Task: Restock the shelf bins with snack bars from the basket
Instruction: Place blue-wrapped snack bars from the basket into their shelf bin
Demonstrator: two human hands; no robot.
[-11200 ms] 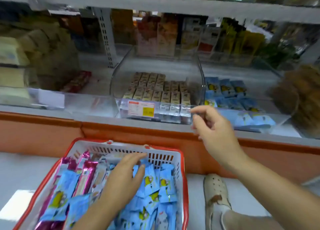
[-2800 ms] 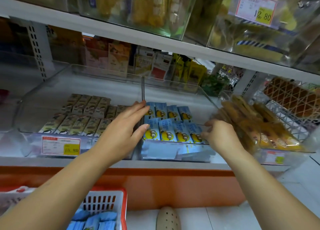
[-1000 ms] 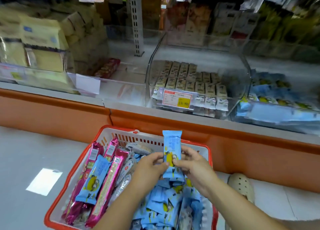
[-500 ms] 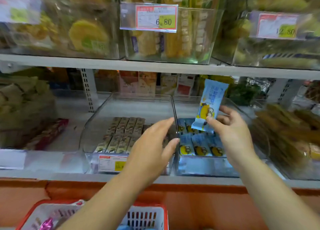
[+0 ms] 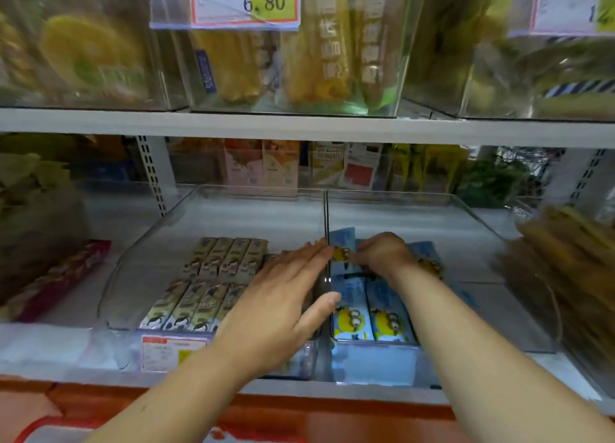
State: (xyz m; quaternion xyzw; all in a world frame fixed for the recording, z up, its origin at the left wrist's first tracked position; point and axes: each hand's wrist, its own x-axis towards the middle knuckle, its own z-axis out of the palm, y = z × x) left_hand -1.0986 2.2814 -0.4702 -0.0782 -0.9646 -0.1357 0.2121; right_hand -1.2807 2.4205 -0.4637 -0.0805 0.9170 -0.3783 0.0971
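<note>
Bar, against half a second ago: the blue snack bar (image 5: 342, 244) was held up in the air above the right bin (image 5: 466, 216); now it is down inside that bin.
Left hand, against then: the left hand (image 5: 283, 309) hovered short of the bins; now its fingertips reach the wall between the bins (image 5: 326, 209).
Right hand: the right hand (image 5: 382, 256) is curled, pinching the blue snack bar by its lower part.
Left hand now: fingers straight and close together, palm down over the right end of the left bin (image 5: 159, 229), thumb spread toward the right bin.
Where the bar is: back row of the right bin, hard against the bin's left wall, its top end tilted up.
Blue bars counted: four show, namely the held one, one just right of the right wrist (image 5: 429, 262) and two in the front row (image 5: 352, 312); the right forearm hides any others.
Beige bars (image 5: 219, 259) counted: eight show plainly in the left bin, four behind and four in front; more lie partly under the left hand.
Bins counted: two clear ones side by side on the lower shelf.
Price tags counted: three, one marked 6.80 (image 5: 244, 1), one at the top right (image 5: 572, 6) and one on the left bin's front (image 5: 173, 352).
Basket: only a piece of the red rim (image 5: 36, 424) shows at the bottom left.
</note>
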